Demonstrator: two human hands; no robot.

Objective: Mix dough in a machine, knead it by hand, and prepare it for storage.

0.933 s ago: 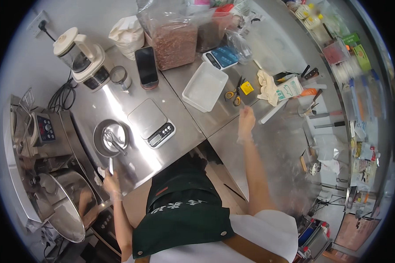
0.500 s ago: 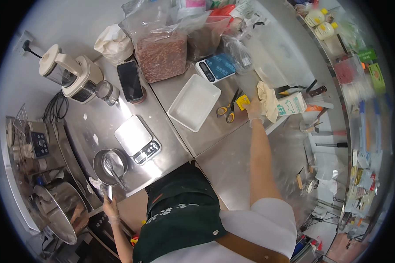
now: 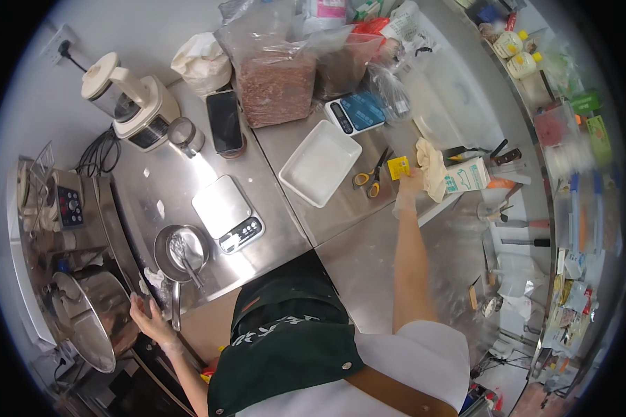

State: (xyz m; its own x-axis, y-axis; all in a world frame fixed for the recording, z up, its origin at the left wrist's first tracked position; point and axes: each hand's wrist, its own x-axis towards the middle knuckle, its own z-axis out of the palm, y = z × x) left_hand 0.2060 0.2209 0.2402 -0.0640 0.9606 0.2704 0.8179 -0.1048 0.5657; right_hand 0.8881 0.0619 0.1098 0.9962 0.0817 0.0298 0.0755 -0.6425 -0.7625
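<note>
Head view, looking down on a steel counter (image 3: 285, 229) and our own two arms.

Our right hand (image 3: 405, 198), in a thin clear glove, is stretched far forward. Its fingertips meet a small yellow packet (image 3: 398, 167) lying on the counter. At this size we cannot tell whether the fingers have closed on the packet or only touch it. Just left of the fingertips lie yellow-handled scissors (image 3: 370, 179), and beyond them a shallow white tray (image 3: 320, 162). Just right of the hand are a crumpled cream cloth (image 3: 431, 167) and a white carton (image 3: 466, 175).

Our left hand (image 3: 150, 320) is low at the counter's near edge. Its fingers look spread and clasp nothing we can make out. The long handle of a small metal pan (image 3: 181, 250) ends just beside it. A kitchen scale (image 3: 226, 212) sits beyond the pan, and a large steel pot (image 3: 94, 320) stands to the hand's left.

We judge the step in hand to be a reach to the yellow packet. Lifting it would call for a fine fingertip pinch, kept clear of the scissors close by.
</note>
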